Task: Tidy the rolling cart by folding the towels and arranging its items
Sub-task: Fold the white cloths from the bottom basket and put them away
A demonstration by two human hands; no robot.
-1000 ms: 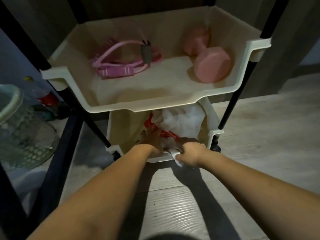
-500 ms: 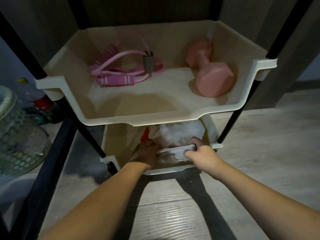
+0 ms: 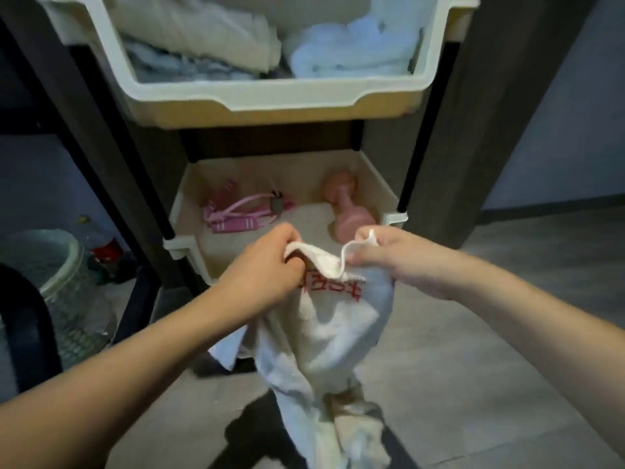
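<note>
White towel held up by its top edge in front of the cart.

The towel point(image 3: 324, 336) hangs free between both hands, its top edge sagging in a small loop between them and red print showing just under that edge; its lower end trails down toward the floor point(image 3: 473, 384). The left hand point(image 3: 267, 265) grips one end of the edge with curled fingers; the right hand point(image 3: 392, 258) pinches the other end. Behind the hands, the cart's middle tray point(image 3: 394, 218) holds a pink band set point(image 3: 243, 214) near its left wall and a pink dumbbell point(image 3: 345, 208) near its right wall. The top tray point(image 3: 270, 96) holds crumpled pale cloths point(image 3: 351, 45). A mesh basket point(image 3: 57, 286) stands on the floor to the left.
</note>
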